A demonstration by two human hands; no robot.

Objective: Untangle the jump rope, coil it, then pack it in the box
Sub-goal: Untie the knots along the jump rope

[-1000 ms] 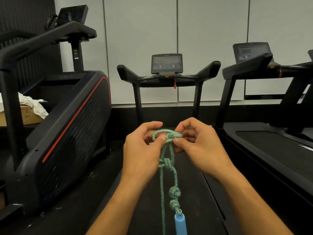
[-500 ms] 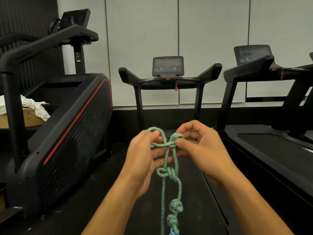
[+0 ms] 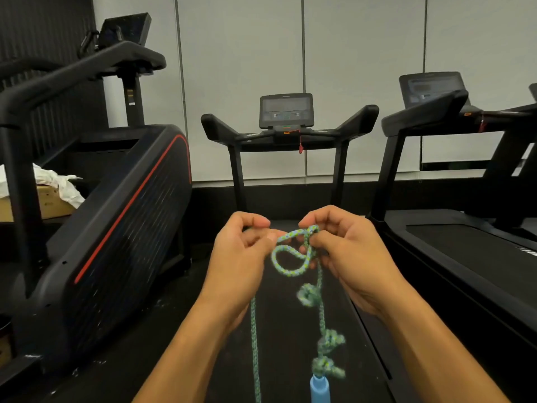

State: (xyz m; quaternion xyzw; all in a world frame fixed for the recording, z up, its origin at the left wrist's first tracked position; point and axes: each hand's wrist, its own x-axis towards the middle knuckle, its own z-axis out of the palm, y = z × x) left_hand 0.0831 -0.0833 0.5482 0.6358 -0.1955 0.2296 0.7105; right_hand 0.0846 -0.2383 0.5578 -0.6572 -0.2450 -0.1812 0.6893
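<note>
Ahead of us stood a treadmill (image 3: pixel 286 132), with a black machine (image 3: pixel 116 216) to our left where a cardboard box (image 3: pixel 43 200) sat under white cloth (image 3: pixel 62 181). Over the treadmill's belt we held the green-and-blue jump rope (image 3: pixel 290 261). Our left hand (image 3: pixel 241 257) pinched one strand, which dropped straight below that grip. Our right hand (image 3: pixel 348 257) pinched the top of an open loop hanging between both hands. Below the right grip the rope carried three knots (image 3: pixel 329 343), blurred, ending at a blue handle (image 3: pixel 319 389).
</note>
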